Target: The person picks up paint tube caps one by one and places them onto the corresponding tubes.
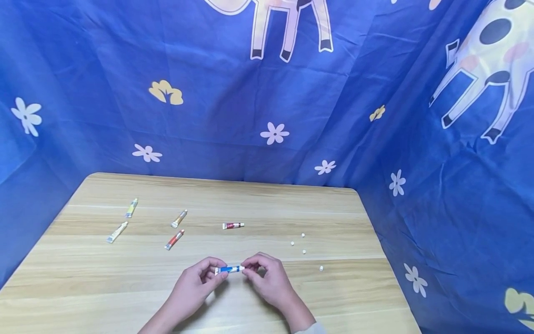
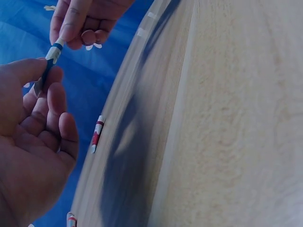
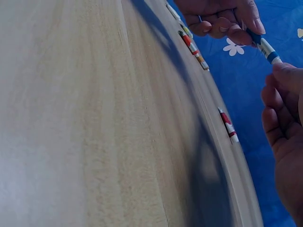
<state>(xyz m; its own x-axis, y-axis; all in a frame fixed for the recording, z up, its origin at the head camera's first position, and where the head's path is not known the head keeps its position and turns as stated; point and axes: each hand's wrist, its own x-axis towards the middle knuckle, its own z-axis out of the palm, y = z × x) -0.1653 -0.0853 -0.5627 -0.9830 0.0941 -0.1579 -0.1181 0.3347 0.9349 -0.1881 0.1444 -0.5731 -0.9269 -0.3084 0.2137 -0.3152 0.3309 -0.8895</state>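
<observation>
A small blue-and-white paint tube (image 1: 230,269) is held level between both hands, over the front part of the table. My left hand (image 1: 202,280) pinches its flat crimped end between thumb and fingers. At the other end, the thumb and fingertips of my right hand (image 1: 267,280) pinch the white cap, which they mostly hide. In the left wrist view the blue paint tube (image 2: 53,56) slants up from the left fingers to the right fingertips. Beyond the hands a dark red paint tube (image 1: 233,226) lies on the table.
On the left of the wooden table (image 1: 104,287) lie a yellow tube (image 1: 131,208), a cream tube (image 1: 117,232), an orange-brown tube (image 1: 179,218) and a red tube (image 1: 174,239). Several small white caps, one nearest the front (image 1: 321,268), are scattered at right. Blue patterned cloth (image 1: 208,116) surrounds the table.
</observation>
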